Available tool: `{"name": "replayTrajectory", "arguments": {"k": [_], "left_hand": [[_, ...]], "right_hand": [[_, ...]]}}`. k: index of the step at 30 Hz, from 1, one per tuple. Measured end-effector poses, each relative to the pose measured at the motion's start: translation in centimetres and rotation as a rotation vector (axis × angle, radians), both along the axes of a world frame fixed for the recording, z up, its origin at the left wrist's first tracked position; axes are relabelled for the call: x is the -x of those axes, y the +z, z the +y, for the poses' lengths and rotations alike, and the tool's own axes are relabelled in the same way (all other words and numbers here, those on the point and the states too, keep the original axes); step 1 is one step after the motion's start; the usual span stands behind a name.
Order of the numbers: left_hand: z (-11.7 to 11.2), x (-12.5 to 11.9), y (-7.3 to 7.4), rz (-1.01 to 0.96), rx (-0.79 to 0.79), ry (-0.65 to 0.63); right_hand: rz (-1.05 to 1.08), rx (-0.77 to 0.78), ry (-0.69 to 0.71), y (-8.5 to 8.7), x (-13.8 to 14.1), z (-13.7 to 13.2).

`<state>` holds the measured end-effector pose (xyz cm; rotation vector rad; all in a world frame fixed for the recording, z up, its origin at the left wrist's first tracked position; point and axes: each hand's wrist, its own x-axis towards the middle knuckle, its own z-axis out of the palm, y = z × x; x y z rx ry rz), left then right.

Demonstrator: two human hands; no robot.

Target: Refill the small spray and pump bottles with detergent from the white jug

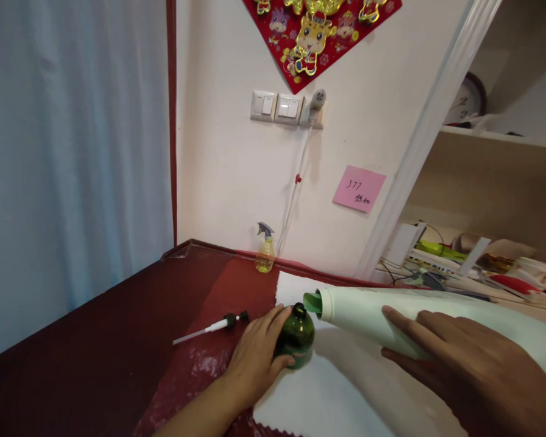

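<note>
My left hand [260,358] is wrapped round the side of a dark green bottle [298,337], which stands upright with its neck uncapped. In my right hand [473,358] is a large pale green jug-like bottle [368,309], tipped on its side. The jug's green spout points left, close beside the mouth of the small bottle. Whether liquid is flowing cannot be made out. A pump dispenser top [218,326] with a black head and a long clear tube lies on the table to the left of my left hand.
The dark red table [118,328] carries a white sheet [337,382] under the green bottle. A yellow spray bottle [265,255] stands at the back by the wall. A blue curtain [82,152] hangs left; cluttered shelves [495,136] are at right.
</note>
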<state>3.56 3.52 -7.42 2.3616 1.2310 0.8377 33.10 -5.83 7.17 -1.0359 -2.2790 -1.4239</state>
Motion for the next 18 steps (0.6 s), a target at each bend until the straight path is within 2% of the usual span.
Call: {"name": "replayTrajectory", "arguments": {"k": [8,18], "left_hand": [[0.27,0.10,-0.34,-0.007,-0.018,0.000],[0.23,0.16,-0.08,0.000,-0.005,-0.006]], "right_hand": [[-0.021,0.019,-0.046,-0.26,-0.56,-0.21],[-0.028,0.013,-0.065,-0.19,-0.68,-0.45]]}}
